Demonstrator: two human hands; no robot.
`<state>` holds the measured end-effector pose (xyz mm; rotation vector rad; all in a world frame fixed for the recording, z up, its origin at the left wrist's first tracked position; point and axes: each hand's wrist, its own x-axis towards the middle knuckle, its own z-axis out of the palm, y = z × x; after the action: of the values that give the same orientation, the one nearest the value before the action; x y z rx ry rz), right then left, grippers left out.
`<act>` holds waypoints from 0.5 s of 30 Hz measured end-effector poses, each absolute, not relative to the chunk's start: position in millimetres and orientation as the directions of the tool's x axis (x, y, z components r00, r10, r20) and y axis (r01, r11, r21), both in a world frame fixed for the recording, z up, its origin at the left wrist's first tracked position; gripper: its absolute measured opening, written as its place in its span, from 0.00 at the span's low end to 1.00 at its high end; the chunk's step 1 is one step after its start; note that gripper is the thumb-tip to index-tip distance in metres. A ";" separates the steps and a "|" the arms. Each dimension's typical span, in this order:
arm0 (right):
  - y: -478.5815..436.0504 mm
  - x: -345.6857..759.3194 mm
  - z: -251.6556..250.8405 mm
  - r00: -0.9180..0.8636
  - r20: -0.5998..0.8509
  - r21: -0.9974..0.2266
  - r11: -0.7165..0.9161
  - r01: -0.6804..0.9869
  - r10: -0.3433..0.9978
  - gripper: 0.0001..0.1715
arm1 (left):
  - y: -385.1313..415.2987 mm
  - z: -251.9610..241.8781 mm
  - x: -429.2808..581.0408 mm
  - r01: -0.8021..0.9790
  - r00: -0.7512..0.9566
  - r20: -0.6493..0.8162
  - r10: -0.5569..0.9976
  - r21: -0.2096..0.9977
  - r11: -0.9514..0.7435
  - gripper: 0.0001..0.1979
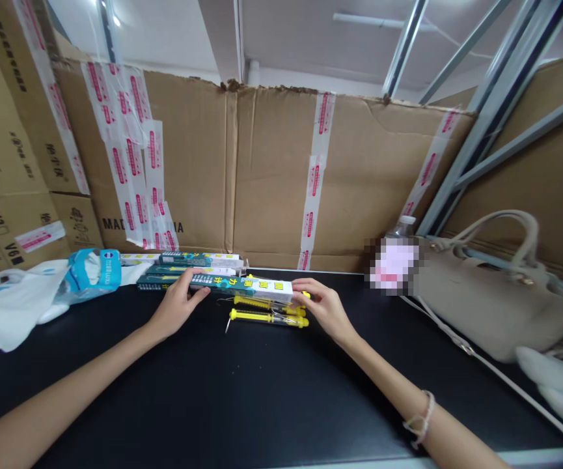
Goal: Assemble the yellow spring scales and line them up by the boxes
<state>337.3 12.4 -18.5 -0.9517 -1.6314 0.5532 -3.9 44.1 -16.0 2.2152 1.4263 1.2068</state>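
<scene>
Slim carton point(239, 288) in teal and white, held crosswise between both hands over a black tabletop point(242, 391), its long axis running left to right, parallel to the tabletop's far edge. Contact between carton and tabletop impossible to tell. Left hand point(178, 304) closed around the carton's left half, fingers curling over the top. Right hand point(323, 309) narrower in its hold, fingertips pinching the carton's right end. Just nearer the body, two yellow syringe-like tools point(266, 318) lying side by side, parallel to the carton, closer to the right hand than the left, a thin needle point(227, 324) angling from the left end of the nearer one. Along the far edge, toward the left, a low stack of similar cartons point(188, 262). At the left edge, a white plastic bag point(12, 306) and a blue tissue packet point(90, 273). Toward the right corner, a plastic bottle point(402, 227) behind a blurred patch, beside a beige handbag point(481, 293). Behind everything, a taped cardboard sheet point(281, 169). Around the right wrist, a beaded bracelet point(422, 417).
</scene>
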 end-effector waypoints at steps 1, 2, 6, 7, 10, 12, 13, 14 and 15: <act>11.9 337.4 -17.5 -0.064 0.573 -0.772 0.565 0.292 0.817 0.15 | 43.8 -15.4 -4.2 0.643 0.189 0.511 0.839 0.581 -0.499 0.22; 11.5 337.4 -16.5 -0.067 0.569 -0.776 0.563 0.285 0.819 0.15 | 43.4 -14.7 -4.4 0.647 0.196 0.515 0.835 0.572 -0.505 0.22; 11.9 337.2 -11.6 -0.083 0.539 -0.807 0.542 0.233 0.838 0.16 | 42.1 -12.4 -3.0 0.676 0.223 0.524 0.822 0.525 -0.517 0.21; 12.4 337.8 -10.2 -0.083 0.530 -0.816 0.535 0.218 0.844 0.16 | 41.9 -12.3 -2.1 0.685 0.231 0.523 0.820 0.511 -0.519 0.20; 13.7 340.1 -6.2 -0.065 0.508 -0.840 0.510 0.183 0.859 0.16 | 41.6 -12.6 0.7 0.708 0.252 0.522 0.815 0.475 -0.523 0.20; 13.8 340.9 -4.5 -0.050 0.498 -0.850 0.499 0.170 0.866 0.16 | 41.8 -12.9 1.8 0.718 0.257 0.526 0.810 0.457 -0.525 0.19; 13.7 340.8 -4.0 -0.045 0.496 -0.852 0.496 0.167 0.867 0.17 | 41.9 -12.9 1.9 0.723 0.258 0.530 0.808 0.449 -0.526 0.19; 13.7 340.4 -3.9 -0.042 0.495 -0.853 0.495 0.164 0.868 0.17 | 42.0 -12.8 1.9 0.727 0.257 0.535 0.805 0.441 -0.526 0.19; 13.6 339.8 -3.9 -0.040 0.495 -0.854 0.494 0.163 0.868 0.18 | 41.9 -12.6 1.7 0.733 0.256 0.540 0.802 0.433 -0.525 0.18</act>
<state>339.8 13.6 -3.9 -0.9298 -1.5292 0.7283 1.7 41.9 -12.6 2.4135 1.4797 1.1285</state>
